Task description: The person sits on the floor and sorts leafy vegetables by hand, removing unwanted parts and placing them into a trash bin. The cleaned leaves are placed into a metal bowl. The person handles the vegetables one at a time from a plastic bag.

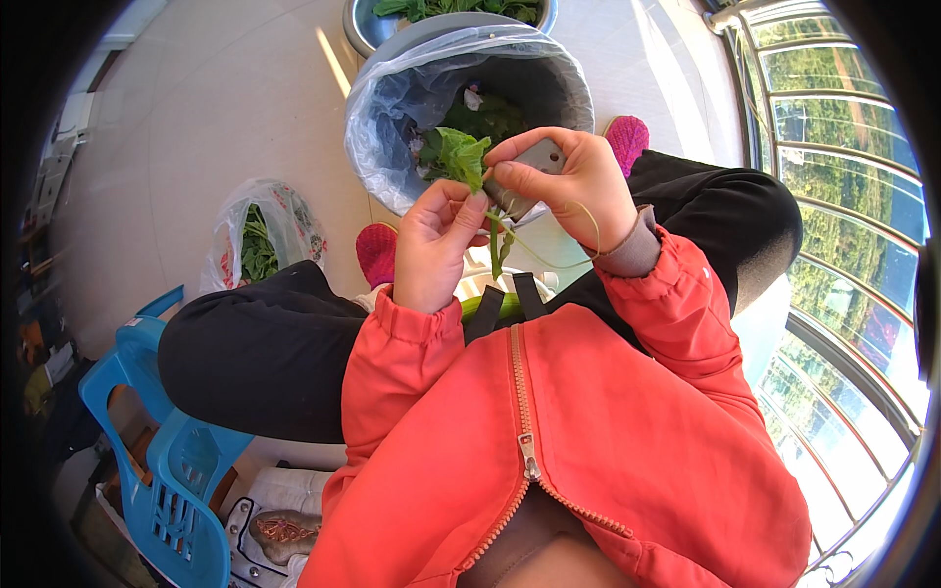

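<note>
My left hand pinches a green leafy stem near its leaf, in front of my chest. In my right hand is a flat grey metal blade with a small hole, its lower end beside the stem. Thumb and forefinger of that hand meet close to the leaf. A thin pale tendril or fibre loops beneath my right hand. Just beyond both hands stands a round bin lined with a clear plastic bag; leaves and scraps lie inside it.
A metal basin of greens stands behind the bin. On the floor at left is a plastic bag of greens. A blue plastic chair is at lower left, and metal railings run along the right. Something green lies below my hands, partly hidden.
</note>
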Demonstrator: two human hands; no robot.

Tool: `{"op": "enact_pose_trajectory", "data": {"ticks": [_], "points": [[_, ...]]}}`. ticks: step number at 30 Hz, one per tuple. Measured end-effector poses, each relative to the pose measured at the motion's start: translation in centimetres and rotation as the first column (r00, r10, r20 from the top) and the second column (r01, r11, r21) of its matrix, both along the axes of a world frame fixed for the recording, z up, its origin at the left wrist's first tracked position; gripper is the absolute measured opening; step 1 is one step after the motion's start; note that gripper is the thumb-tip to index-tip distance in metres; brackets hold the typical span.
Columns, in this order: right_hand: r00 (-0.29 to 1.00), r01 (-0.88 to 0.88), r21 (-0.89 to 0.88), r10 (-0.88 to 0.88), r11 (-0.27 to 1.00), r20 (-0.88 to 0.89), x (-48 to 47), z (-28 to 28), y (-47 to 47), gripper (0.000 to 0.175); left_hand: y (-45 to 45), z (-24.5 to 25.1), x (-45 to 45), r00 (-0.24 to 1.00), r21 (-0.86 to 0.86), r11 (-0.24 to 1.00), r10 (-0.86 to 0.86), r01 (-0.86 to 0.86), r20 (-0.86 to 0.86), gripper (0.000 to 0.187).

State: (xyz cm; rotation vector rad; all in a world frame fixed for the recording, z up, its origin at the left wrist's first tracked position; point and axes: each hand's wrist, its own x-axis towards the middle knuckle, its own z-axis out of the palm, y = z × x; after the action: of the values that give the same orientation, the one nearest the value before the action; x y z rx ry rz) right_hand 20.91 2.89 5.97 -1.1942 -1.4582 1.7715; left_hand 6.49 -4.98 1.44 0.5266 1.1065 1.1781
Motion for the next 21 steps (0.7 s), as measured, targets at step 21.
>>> {"op": "enact_pose_trajectory", "data": {"ticks": [21], "points": [[0.983, 0.134, 0.126, -0.148, 0.983, 0.106, 1.7, -3.8, 3.4, 0.022, 0.8, -1.9, -0.3, 0.99, 0.038, 0.99, 0.137, -0.136, -0.043, 0.014]]}}
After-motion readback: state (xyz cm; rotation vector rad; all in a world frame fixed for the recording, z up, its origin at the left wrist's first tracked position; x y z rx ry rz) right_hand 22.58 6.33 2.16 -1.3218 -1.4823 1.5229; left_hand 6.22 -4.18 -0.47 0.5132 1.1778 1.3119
